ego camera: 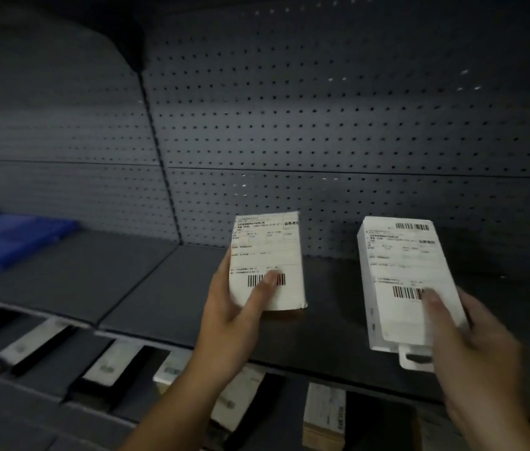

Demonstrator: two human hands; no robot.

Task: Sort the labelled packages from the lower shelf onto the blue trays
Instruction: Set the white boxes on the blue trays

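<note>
My left hand (pixel 228 317) grips a white labelled package (pixel 265 252) by its lower edge, thumb over the barcode, label facing me. My right hand (pixel 472 346) holds a second, longer white labelled package (pixel 403 265) with a hang tab at its bottom, thumb on its barcode. Both packages are raised above the dark upper shelf (pixel 120 275). A blue tray (pixel 6 242) lies at the far left of that shelf. On the lower shelf, several labelled packages (pixel 107 366) lie in a row beneath my forearms.
A grey pegboard back wall (pixel 322 125) closes the shelf behind the packages. The front lip of the upper shelf (pixel 338 362) runs across between my hands and the lower row. A box with a barcode (pixel 324 415) stands below centre.
</note>
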